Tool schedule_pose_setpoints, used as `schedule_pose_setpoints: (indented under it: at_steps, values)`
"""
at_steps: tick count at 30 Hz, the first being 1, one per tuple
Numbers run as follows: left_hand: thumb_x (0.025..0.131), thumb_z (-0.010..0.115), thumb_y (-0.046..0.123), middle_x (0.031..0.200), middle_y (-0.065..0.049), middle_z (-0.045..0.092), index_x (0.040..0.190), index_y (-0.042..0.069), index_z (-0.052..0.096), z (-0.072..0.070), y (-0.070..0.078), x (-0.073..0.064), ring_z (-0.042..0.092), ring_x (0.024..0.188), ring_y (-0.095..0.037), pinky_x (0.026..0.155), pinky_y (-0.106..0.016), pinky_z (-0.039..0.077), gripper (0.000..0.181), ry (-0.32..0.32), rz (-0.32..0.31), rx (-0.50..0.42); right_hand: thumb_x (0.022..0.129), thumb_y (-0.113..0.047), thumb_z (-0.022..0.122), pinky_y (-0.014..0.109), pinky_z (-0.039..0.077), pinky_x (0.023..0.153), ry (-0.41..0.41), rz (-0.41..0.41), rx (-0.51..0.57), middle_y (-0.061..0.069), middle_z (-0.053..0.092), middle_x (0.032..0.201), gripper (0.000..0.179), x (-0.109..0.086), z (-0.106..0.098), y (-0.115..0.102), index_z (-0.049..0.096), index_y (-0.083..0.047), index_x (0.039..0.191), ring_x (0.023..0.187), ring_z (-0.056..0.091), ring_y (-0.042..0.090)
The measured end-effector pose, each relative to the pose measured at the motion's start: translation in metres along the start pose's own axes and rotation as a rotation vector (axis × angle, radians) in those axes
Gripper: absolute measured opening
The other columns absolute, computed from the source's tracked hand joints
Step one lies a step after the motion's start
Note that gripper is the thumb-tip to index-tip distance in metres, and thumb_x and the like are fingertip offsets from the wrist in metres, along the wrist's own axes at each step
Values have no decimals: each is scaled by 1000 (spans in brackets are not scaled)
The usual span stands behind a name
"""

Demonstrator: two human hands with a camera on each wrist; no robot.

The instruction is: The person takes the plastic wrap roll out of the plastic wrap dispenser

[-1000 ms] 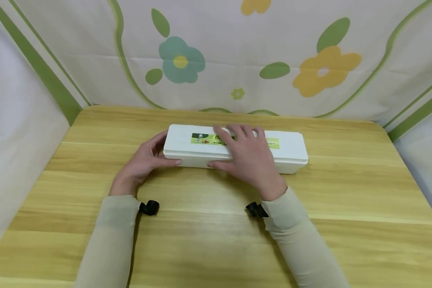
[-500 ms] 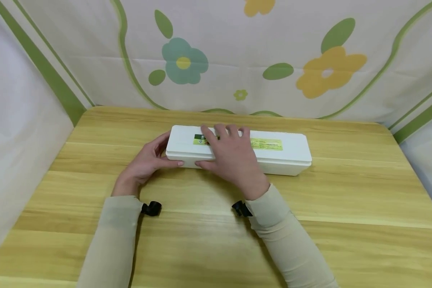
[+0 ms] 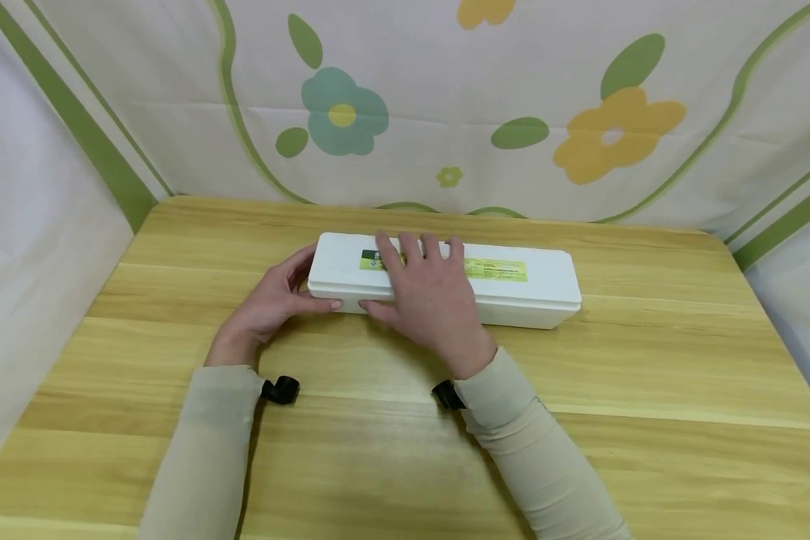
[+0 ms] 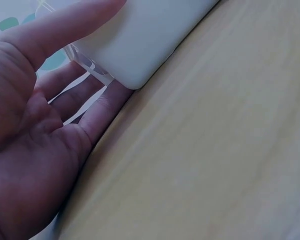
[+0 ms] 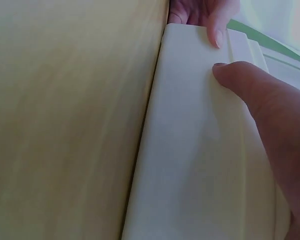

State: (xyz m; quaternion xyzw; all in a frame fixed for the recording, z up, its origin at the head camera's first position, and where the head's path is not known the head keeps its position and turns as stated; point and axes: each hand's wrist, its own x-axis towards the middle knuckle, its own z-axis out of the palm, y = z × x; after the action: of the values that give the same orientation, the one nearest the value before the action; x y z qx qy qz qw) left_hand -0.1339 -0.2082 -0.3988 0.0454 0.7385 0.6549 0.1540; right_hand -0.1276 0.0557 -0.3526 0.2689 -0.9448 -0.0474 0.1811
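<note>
A long white foam box [image 3: 533, 277] with a lid and a green-yellow label [image 3: 499, 270] lies on the wooden table. My left hand [image 3: 266, 304] grips its left end, thumb on the front wall and fingers round behind. In the left wrist view the left fingers [image 4: 97, 107] reach round the box's end, low by the tabletop. My right hand [image 3: 435, 300] lies across the lid left of its middle, fingertips at the far edge and thumb on the front wall. In the right wrist view the right thumb [image 5: 245, 80] presses the wall below the lid's rim. The right hand covers part of the label.
The wooden table [image 3: 378, 465] extends on all sides of the box. Behind it hangs a pale curtain [image 3: 432, 90] with printed flowers, and more pale cloth stands at both sides. A black camera mount [image 3: 281, 390] sits at the left cuff.
My right hand has slid left along the lid, nearer the left hand, uncovering more of the label's right part. The left hand keeps its hold and the box stays in place.
</note>
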Motion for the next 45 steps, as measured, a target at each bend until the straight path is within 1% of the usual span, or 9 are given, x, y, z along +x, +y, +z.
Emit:
schedule_pose_setpoints:
  at_steps: [2, 6, 11, 15, 18, 24, 28, 36, 45]
  values:
    - [84, 91, 1, 168, 0, 43, 168, 30, 39, 0, 1, 0, 36, 153, -20, 124, -42, 34, 103, 0, 0, 3, 90, -80, 65, 63, 48, 101, 9, 2, 9, 12, 64, 136, 93, 0, 0, 0, 48, -18, 158, 123, 64, 39]
    - [84, 91, 1, 168, 1, 44, 168, 30, 40, 1, 2, 1, 36, 152, -20, 122, -40, 35, 102, -2, -3, 4, 91, -79, 65, 64, 47, 103, -11, 9, 22, 12, 64, 137, 93, 1, -2, 0, 47, -19, 159, 125, 62, 40]
    - [83, 91, 1, 168, 0, 43, 168, 28, 40, 1, 2, 1, 34, 155, -21, 127, -47, 31, 102, -2, -4, 4, 91, -79, 63, 65, 45, 106, -49, 23, 19, 11, 62, 140, 93, 1, -2, 0, 45, -20, 160, 128, 61, 40]
    - [83, 91, 1, 168, -1, 43, 167, 27, 41, 2, 2, 2, 33, 157, -21, 130, -51, 27, 101, 0, -1, 3, 89, -78, 64, 65, 46, 106, -23, 30, 14, 11, 64, 138, 93, 1, -1, -1, 47, -19, 159, 127, 62, 41]
    - [84, 91, 1, 168, 0, 43, 166, 27, 41, 3, 2, 3, 33, 156, -21, 129, -50, 28, 100, 4, -1, 9, 88, -76, 66, 66, 46, 106, 13, 32, 15, 12, 65, 137, 93, 0, 0, -2, 49, -17, 158, 125, 62, 41]
    - [84, 91, 2, 165, 0, 46, 166, 28, 42, 4, 3, 4, 40, 149, -21, 119, -38, 38, 99, 5, 7, 19, 86, -75, 69, 64, 47, 104, 61, 29, 1, 12, 66, 135, 93, -1, 2, -2, 51, -16, 156, 125, 63, 40]
    - [84, 91, 3, 165, 0, 46, 166, 29, 42, 4, 3, 4, 41, 147, -20, 116, -33, 40, 98, 7, 6, 21, 87, -76, 69, 64, 47, 104, 54, 26, 1, 12, 66, 136, 93, -1, 2, -2, 50, -16, 156, 126, 63, 39]
    - [84, 91, 2, 165, -1, 45, 166, 28, 42, 4, 3, 3, 40, 149, -21, 120, -39, 36, 99, 5, 2, 15, 88, -78, 66, 65, 47, 105, 17, 25, -8, 12, 65, 137, 95, -1, 1, -2, 48, -17, 158, 126, 62, 39]
    - [84, 90, 2, 165, -1, 46, 166, 27, 42, 5, 3, 3, 40, 149, -21, 121, -40, 36, 99, 8, 5, 20, 88, -76, 69, 63, 49, 98, 65, 8, -25, 12, 66, 138, 93, -1, 1, -4, 52, -15, 156, 122, 65, 41]
